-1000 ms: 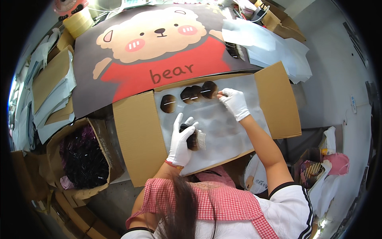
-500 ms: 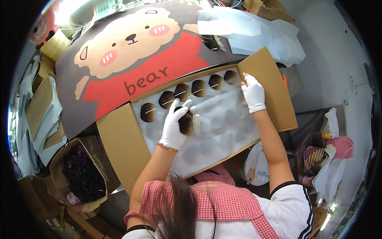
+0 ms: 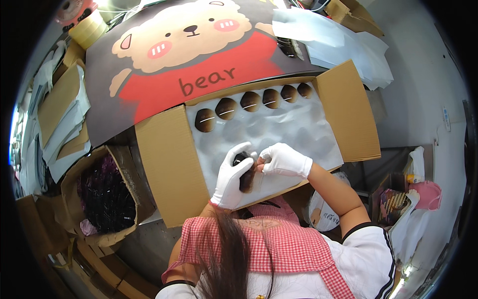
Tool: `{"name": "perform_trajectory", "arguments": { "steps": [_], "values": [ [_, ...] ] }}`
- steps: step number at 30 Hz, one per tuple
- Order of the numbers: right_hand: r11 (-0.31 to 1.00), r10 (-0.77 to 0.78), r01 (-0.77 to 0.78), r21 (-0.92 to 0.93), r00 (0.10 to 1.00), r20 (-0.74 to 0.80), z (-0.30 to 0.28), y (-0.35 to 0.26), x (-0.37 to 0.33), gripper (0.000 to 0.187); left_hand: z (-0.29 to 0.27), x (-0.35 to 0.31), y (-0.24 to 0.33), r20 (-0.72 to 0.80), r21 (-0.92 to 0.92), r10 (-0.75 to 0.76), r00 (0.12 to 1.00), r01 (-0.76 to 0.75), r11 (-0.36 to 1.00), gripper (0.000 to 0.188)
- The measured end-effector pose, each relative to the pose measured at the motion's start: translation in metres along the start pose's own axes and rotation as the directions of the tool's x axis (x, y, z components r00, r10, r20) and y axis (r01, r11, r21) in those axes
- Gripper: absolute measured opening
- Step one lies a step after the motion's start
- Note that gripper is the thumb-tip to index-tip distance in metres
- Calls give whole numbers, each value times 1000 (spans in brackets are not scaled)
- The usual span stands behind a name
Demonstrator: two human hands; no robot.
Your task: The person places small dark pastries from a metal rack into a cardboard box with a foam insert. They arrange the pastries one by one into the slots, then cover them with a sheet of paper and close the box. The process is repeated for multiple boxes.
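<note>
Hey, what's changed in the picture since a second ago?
The right hand has come away from the row of brown discs, moving left and toward the body, to the disc stack in the left hand. The row now shows six discs instead of four. The left hand still holds the stack; the cardboard box stays open.

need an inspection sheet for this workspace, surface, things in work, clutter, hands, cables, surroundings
surface: dark mat with a cartoon animal, beyond an open cardboard box
things in work: six brown discs in a row along the far side of a translucent sheet; stack of brown discs held above it
clutter: white sheets at far right; tape roll at far left
hands: both white-gloved; left hand holds the stack; right hand has its fingertips at it, grip unclear
cables: thin cable at top right
surroundings: grey wall at right
</note>
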State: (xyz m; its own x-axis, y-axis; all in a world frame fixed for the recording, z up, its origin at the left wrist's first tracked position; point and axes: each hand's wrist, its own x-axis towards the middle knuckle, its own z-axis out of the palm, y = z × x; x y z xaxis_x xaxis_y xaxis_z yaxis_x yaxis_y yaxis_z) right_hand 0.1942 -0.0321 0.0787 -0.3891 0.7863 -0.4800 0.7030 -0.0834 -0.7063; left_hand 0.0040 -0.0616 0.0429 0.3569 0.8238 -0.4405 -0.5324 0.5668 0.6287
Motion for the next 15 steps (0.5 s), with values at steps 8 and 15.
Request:
{"name": "perform_trajectory", "arguments": {
  "steps": [8, 15],
  "values": [
    [972, -221, 171, -160, 896, -384, 30, -18, 50, 18, -25, -32, 8, -108, -513, -301, 947, 207, 833, 50],
    [959, -245, 85, -269, 721, -648, -11, 56, 20, 15, -28, -28, 0, -57, -495, -273, 960, 210, 843, 42]
  ]
}}
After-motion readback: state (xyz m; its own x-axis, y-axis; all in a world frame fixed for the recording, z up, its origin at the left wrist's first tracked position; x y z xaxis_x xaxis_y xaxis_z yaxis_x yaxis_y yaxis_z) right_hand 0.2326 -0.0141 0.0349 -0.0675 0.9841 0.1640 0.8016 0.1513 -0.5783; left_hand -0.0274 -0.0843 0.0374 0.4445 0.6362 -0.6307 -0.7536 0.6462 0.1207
